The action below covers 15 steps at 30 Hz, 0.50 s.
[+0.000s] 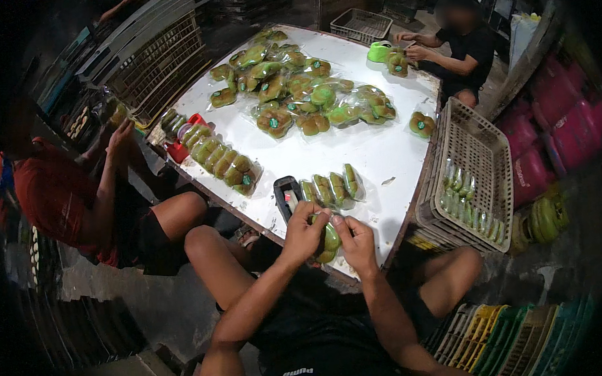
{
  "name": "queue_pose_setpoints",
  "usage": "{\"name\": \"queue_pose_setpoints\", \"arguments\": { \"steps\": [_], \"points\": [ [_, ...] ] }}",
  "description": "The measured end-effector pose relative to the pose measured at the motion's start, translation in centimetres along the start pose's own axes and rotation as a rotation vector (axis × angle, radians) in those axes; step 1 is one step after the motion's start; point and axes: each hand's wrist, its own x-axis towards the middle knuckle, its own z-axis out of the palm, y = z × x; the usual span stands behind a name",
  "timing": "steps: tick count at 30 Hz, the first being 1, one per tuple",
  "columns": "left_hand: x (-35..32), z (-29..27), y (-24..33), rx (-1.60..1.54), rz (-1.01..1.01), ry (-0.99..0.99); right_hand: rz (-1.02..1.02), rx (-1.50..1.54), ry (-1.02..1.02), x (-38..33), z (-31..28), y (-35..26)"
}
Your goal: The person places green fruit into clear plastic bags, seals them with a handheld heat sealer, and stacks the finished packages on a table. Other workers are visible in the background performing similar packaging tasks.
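At the table's near edge, my left hand (304, 229) and my right hand (354, 242) pinch the gathered top of a clear plastic bag of green-brown buns (327, 245). The hands almost meet, and the bag hangs between them, partly hidden by my fingers. Just beyond my left hand stands a black tape dispenser (288, 190). Beside it, a short row of bagged buns (331, 189) stands on the white tabletop (300, 151).
A large heap of bagged buns (291, 89) covers the far middle. Another row (220, 157) lies left, by a red dispenser (177, 151). A stacked crate (475, 149) holding packets stands right. One person (62, 196) sits left; another (465, 40) handles buns far right.
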Motion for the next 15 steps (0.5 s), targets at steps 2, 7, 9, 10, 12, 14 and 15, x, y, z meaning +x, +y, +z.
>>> {"name": "queue_pose_setpoints", "arguments": {
  "steps": [2, 7, 9, 10, 12, 14, 15],
  "points": [
    [-0.1, 0.0, 0.4, 0.165, 0.184, 0.150, 0.095, 0.395, -0.041, -0.6, 2.4, 1.1],
    [0.5, -0.9, -0.2, -0.123, 0.094, 0.256, 0.322, 0.919, -0.261, -0.5, 4.3, -0.2],
    [0.7, -1.3, -1.4, -0.307, -0.117, 0.236, 0.186, 0.781, -0.125, 0.2, 5.3, -1.9],
    [0.8, -1.4, -0.6, -0.479, -0.298, 0.127, 0.078, 0.657, -0.077, 1.1, 5.5, -1.0],
    [1.3, -2.3, 3.2, -0.691, -0.605, 0.061, -0.130, 0.319, 0.051, 3.5, 5.1, 3.6],
    [1.6, -4.0, 3.0, -0.883, -0.691, 0.050, 0.101, 0.567, 0.007, 4.8, 4.7, 4.6],
    [1.5, -4.7, 2.1, -0.873, -0.639, 0.087, 0.217, 0.688, -0.013, 5.3, 5.0, 4.8]
  ]
}}
